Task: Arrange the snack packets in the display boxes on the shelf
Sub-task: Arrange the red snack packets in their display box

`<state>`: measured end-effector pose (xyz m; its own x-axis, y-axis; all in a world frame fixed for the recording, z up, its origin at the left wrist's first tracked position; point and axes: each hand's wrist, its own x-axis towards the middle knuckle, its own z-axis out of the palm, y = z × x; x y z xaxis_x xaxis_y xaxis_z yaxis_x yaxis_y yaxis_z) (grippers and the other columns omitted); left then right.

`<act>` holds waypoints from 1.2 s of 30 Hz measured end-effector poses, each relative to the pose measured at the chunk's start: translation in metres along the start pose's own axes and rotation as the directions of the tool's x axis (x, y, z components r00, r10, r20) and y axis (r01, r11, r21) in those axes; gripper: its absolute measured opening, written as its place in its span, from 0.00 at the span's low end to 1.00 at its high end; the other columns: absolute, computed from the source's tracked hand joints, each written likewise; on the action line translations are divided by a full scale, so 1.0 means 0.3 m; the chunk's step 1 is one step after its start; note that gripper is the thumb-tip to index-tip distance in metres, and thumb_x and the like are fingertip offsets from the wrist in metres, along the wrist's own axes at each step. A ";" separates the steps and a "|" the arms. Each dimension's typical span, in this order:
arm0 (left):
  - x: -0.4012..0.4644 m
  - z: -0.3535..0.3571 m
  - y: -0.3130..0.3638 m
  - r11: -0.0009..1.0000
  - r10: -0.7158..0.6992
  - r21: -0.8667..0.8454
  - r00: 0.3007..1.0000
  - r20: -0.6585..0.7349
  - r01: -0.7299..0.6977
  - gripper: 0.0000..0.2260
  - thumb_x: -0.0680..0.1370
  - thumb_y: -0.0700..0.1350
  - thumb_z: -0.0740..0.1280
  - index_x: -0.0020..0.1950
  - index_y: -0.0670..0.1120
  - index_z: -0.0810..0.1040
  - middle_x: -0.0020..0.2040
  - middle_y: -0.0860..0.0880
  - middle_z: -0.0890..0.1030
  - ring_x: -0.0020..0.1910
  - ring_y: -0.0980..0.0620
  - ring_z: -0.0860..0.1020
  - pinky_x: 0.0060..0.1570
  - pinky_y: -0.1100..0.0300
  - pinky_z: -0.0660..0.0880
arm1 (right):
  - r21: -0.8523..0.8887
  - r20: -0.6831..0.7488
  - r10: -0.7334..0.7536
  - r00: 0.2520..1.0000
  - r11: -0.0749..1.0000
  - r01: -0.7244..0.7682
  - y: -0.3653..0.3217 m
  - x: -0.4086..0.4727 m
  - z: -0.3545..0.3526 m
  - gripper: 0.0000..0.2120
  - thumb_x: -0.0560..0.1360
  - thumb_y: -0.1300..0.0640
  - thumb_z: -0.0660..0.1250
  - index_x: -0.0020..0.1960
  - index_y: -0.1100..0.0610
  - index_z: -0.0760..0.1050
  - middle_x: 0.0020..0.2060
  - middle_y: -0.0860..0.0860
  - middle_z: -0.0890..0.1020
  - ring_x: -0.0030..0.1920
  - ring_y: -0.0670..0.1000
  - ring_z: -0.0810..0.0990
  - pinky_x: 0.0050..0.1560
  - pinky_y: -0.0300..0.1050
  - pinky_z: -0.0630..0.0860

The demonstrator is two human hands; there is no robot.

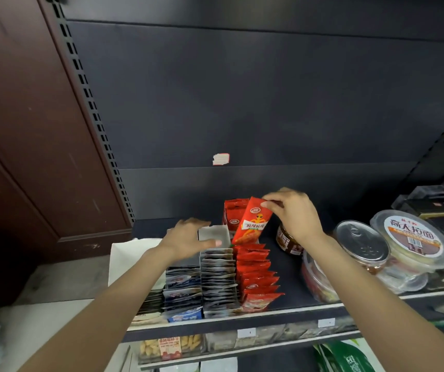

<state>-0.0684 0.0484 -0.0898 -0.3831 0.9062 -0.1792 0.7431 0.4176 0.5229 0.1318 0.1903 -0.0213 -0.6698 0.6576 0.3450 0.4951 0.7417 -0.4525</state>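
At the shelf front edge, rows of red snack packets and grey packets stand upright in display boxes. Farther back, the left hand rests with fingers spread on the grey box's rear wall. Beyond it, the right hand pinches one red packet by its top corner, tilted above the red row.

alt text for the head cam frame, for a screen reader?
A person's right hand pinches a red snack packet by its top above a row of red packets on a dark shelf. The left hand rests on a grey display box beside it.
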 end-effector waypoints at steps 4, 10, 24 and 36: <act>0.002 0.013 -0.010 0.999 0.001 0.040 1.000 0.015 -0.001 0.30 0.70 0.66 0.67 0.69 0.54 0.70 0.69 0.53 0.70 0.70 0.48 0.64 0.66 0.45 0.65 | -0.031 0.030 -0.006 1.000 1.000 0.007 0.008 0.021 -0.007 0.10 0.76 0.53 0.66 0.54 0.55 0.81 0.46 0.51 0.80 0.45 0.50 0.79 0.43 0.46 0.75; 0.010 0.016 -0.015 1.000 0.004 0.025 0.999 0.037 -0.004 0.32 0.70 0.66 0.67 0.70 0.54 0.69 0.70 0.53 0.69 0.71 0.48 0.63 0.67 0.47 0.64 | -0.021 0.046 0.012 0.999 1.000 -0.011 0.021 0.044 -0.009 0.11 0.76 0.54 0.65 0.55 0.57 0.80 0.46 0.53 0.80 0.46 0.52 0.79 0.45 0.47 0.76; -0.004 0.009 -0.001 0.998 -0.008 0.055 0.998 0.058 0.004 0.34 0.70 0.64 0.68 0.72 0.53 0.66 0.71 0.51 0.67 0.71 0.47 0.61 0.68 0.48 0.63 | -0.045 0.334 0.043 0.942 0.999 -0.029 -0.049 0.055 0.041 0.13 0.78 0.54 0.63 0.59 0.56 0.78 0.55 0.54 0.78 0.55 0.52 0.77 0.55 0.47 0.74; -0.003 0.011 -0.001 0.998 -0.020 0.060 0.997 0.069 0.016 0.36 0.69 0.65 0.69 0.73 0.53 0.64 0.72 0.51 0.66 0.72 0.46 0.59 0.69 0.47 0.62 | -0.043 0.464 0.173 0.869 0.984 -0.173 0.022 -0.008 0.190 0.20 0.73 0.59 0.70 0.64 0.53 0.74 0.60 0.53 0.77 0.58 0.52 0.77 0.60 0.48 0.75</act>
<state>-0.0664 0.0476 -0.0925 -0.3595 0.8999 -0.2467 0.7683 0.4355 0.4690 0.1050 0.1861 -0.0721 -0.7529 0.6382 -0.1606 0.6269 0.6213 -0.4700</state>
